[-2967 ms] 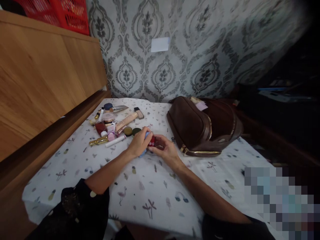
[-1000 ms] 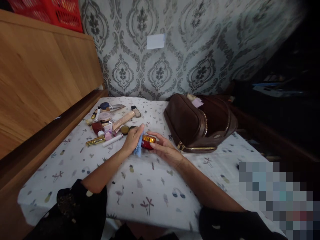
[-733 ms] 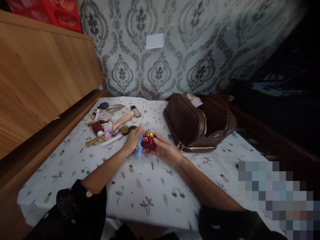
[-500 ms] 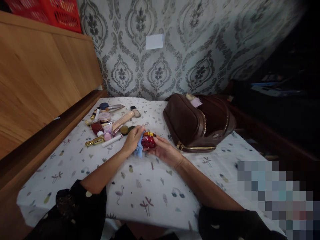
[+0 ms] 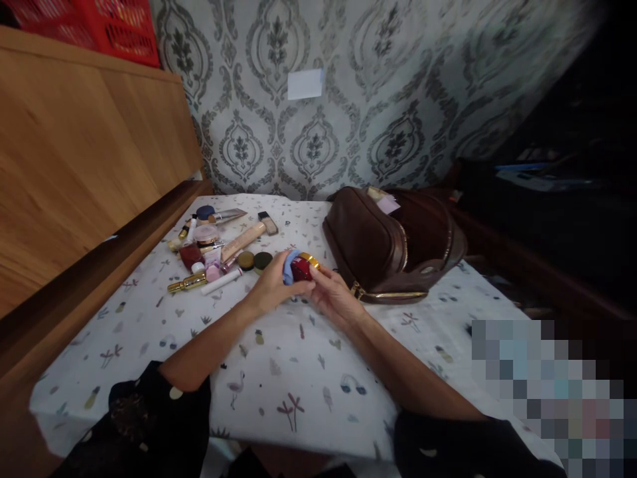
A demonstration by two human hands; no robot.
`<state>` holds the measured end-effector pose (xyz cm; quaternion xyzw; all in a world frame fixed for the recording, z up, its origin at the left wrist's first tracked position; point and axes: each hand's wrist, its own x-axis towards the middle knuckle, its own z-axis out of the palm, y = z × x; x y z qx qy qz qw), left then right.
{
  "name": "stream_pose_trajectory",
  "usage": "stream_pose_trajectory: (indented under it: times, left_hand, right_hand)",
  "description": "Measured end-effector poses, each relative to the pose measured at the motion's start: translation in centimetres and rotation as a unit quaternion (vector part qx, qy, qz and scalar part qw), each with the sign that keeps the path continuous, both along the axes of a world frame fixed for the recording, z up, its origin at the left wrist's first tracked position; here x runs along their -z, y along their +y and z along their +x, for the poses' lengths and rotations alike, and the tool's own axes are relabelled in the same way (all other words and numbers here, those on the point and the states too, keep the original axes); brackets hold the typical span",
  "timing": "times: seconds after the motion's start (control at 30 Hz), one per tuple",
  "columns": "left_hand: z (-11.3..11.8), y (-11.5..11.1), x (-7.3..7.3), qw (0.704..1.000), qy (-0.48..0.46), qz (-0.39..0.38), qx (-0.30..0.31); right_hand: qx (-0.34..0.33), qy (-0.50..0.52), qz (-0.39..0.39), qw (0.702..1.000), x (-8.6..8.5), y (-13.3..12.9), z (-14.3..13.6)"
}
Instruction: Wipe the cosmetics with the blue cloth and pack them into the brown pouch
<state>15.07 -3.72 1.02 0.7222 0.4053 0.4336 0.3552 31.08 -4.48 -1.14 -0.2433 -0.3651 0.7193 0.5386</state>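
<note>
A dark red cosmetic jar (image 5: 301,269) with a gold lid (image 5: 309,259) is held between my two hands, tilted with the lid toward the right. My left hand (image 5: 273,282) is closed round a light blue cloth (image 5: 288,267) that presses against the jar's left side. Fingers of my right hand (image 5: 334,292) grip the jar at its lid end. Just beyond my left hand lie a dark green round lid or pot (image 5: 263,261) and an olive-gold one (image 5: 245,260).
Several cosmetics lie to the left, among them a foundation tube (image 5: 243,240), a gold bottle (image 5: 186,283) and a white tube (image 5: 221,282). A brown leather bag (image 5: 365,245) gapes unzipped at the right. A wooden cabinet (image 5: 99,133) borders the patterned tablecloth (image 5: 269,398).
The jar has tipped from upright, its lid now leaning right. My left hand has brought the blue cloth from beside the jar to wrap around its left side.
</note>
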Motion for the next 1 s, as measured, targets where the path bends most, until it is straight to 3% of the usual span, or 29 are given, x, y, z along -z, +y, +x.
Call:
stream_pose_trajectory:
  times: [0.2, 0.33, 0.43, 0.57, 0.8, 1.0]
  left_hand:
    - [0.1, -0.1, 0.4, 0.992, 0.114, 0.052, -0.030]
    - [-0.3, 0.0, -0.1, 0.985, 0.161, 0.064, -0.021]
    - [-0.4, 0.1, -0.1, 0.981, 0.177, 0.073, -0.007]
    - [-0.6, 0.2, -0.1, 0.979, 0.186, 0.086, -0.014]
    - [-0.7, 0.2, -0.5, 0.989, 0.142, 0.040, -0.007]
    - [-0.9, 1.3, 0.6, 0.996, -0.025, -0.069, 0.050]
  right_hand:
    - [-0.017, -0.050, -0.031, 0.998, -0.4, -0.2, 0.3]
    - [0.009, -0.100, -0.042, 0.994, -0.5, -0.1, 0.5]
    - [0.042, -0.141, -0.022, 0.989, -0.6, 0.0, 0.6]
    - [0.023, -0.133, 0.038, 0.990, -1.1, 0.0, 0.7]
    - [0.039, -0.153, 0.077, 0.985, -0.8, 0.6, 1.5]
    - [0.054, -0.172, 0.128, 0.975, -0.9, 0.6, 1.8]
